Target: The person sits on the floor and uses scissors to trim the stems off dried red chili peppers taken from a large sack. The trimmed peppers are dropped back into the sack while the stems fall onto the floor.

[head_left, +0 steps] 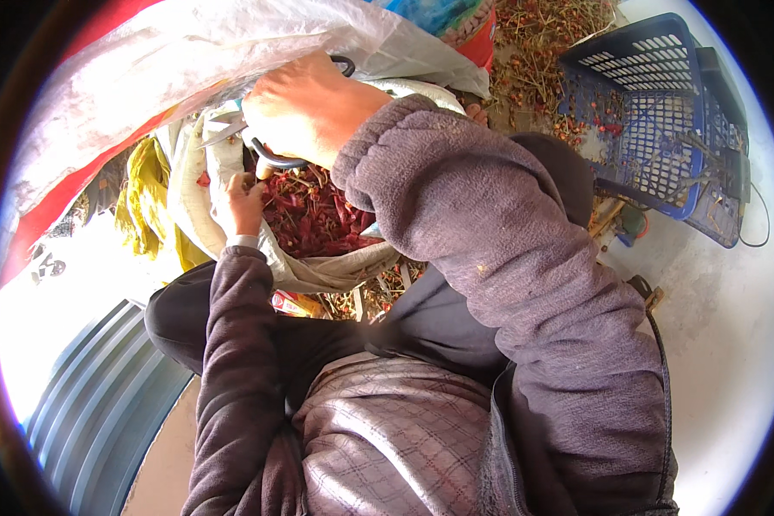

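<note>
My right hand (pixel 303 106) grips black-handled scissors (pixel 277 155) above a white woven sack (pixel 187 187). The metal blades point left over the sack's rim, and the hand hides part of the handles. Dried red chilli peppers (pixel 313 216), some with stems, lie inside the rolled-down opening. My left hand (pixel 240 205) is at the left of this opening, just below the blades, with its fingers bent. Whether a pepper is pinched between those fingertips is too unclear to tell.
A translucent plastic sheet or bag (pixel 187 58) spreads across the far side. Yellow cloth or sacking (pixel 143 200) hangs left of the sack. Cut stems (pixel 542 58) litter the floor. At right lies a blue plastic basket (pixel 661 122); corrugated blue material (pixel 109 413) stands at lower left.
</note>
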